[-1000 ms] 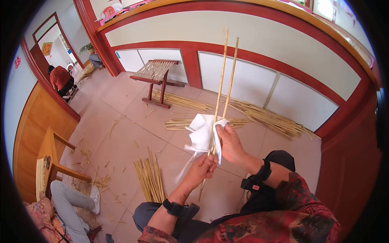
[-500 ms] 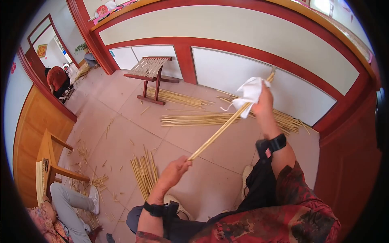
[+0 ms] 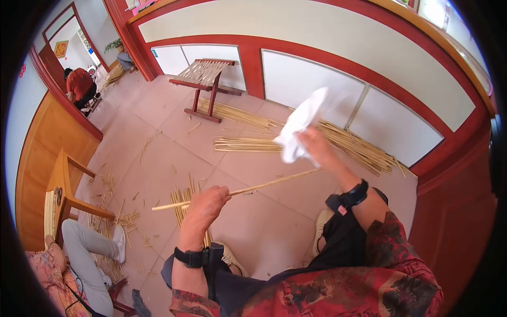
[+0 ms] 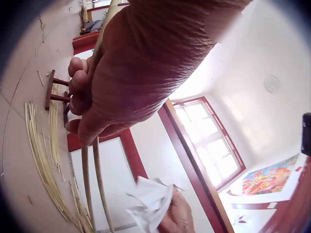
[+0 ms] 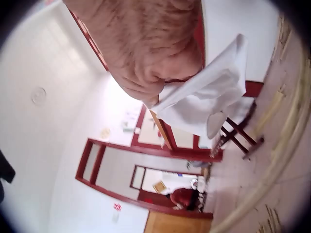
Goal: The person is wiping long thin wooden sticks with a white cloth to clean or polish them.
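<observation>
My left hand (image 3: 203,211) grips a pair of slim yellowish sticks (image 3: 274,183), which lie nearly level and reach out to the right. In the left wrist view the curled fingers (image 4: 80,85) wrap the two sticks (image 4: 86,179), which run on past the hand. My right hand (image 3: 317,143) holds a crumpled white cloth (image 3: 302,124) up and beyond the sticks, apart from them. The cloth (image 5: 204,97) hangs from the curled right hand (image 5: 146,53) in the right wrist view, and a blurred stick (image 5: 282,155) passes at the side.
Beside my left hand, a bundle of sticks (image 3: 182,198) stands partly hidden. More sticks lie in piles (image 3: 248,144) by the white cabinet (image 3: 311,79), near a folding stool (image 3: 203,79). Cut scraps (image 3: 127,219) litter the floor at left, near a seated person (image 3: 87,243) and wooden chair (image 3: 79,195).
The cloth was around the sticks in both earlier frames; now my right hand has carried it off them. My left hand has moved left, and the sticks have swung from upright to nearly level.
</observation>
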Demonstrator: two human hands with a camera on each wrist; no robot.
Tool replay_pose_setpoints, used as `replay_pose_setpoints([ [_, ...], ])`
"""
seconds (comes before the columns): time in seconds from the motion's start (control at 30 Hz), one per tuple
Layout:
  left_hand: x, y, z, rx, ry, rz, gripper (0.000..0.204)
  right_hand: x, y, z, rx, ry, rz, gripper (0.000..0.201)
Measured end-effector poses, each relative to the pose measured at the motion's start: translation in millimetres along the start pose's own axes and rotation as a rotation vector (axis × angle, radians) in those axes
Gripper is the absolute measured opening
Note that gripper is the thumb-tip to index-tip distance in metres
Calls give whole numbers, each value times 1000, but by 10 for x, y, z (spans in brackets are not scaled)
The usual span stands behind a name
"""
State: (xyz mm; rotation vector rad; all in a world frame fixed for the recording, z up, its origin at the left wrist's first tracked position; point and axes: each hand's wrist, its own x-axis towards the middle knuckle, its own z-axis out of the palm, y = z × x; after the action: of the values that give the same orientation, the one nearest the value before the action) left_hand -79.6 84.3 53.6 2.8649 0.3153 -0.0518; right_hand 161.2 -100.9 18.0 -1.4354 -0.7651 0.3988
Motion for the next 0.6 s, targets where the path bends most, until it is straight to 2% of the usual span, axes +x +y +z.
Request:
replay_pose_setpoints([
  [0.03, 12, 8, -3, -5, -4, -6, 18, -91, 79, 180, 62, -136, 54, 25],
  [0.1, 46, 5, -14, 15, -4, 43, 17, -254, 105, 407, -192, -380, 79, 23],
  [0.13, 45, 15, -34, 9, -2, 35, 17, -319, 91, 487, -194, -390, 82, 23],
  [0.2, 21, 33, -92, 63, 6, 75, 16, -433, 68, 623, -479, -696, 43, 24],
  [0.23, 25, 20, -103, 56, 5, 66, 16, -477, 91, 678, -479, -706, 47, 24],
  [0.3, 38, -9, -118, 116, 32, 169, 13, -549, 139, 770, -601, -707, -160, 28],
  [0.43, 82, 14, -151, 144, 109, 192, 12, -580, 110, 891, -398, -704, -152, 26],
  [0.5, 127, 50, -208, 266, 323, 260, 14, -555, -46, 886, -423, -716, 54, 22],
  [0.53, 142, 95, -261, 266, 323, 256, 14, -512, -16, 886, -423, -720, 54, 22],
  [0.6, 161, 191, -368, 247, 786, 304, 20, -382, 140, 858, -131, -307, 326, 19],
])
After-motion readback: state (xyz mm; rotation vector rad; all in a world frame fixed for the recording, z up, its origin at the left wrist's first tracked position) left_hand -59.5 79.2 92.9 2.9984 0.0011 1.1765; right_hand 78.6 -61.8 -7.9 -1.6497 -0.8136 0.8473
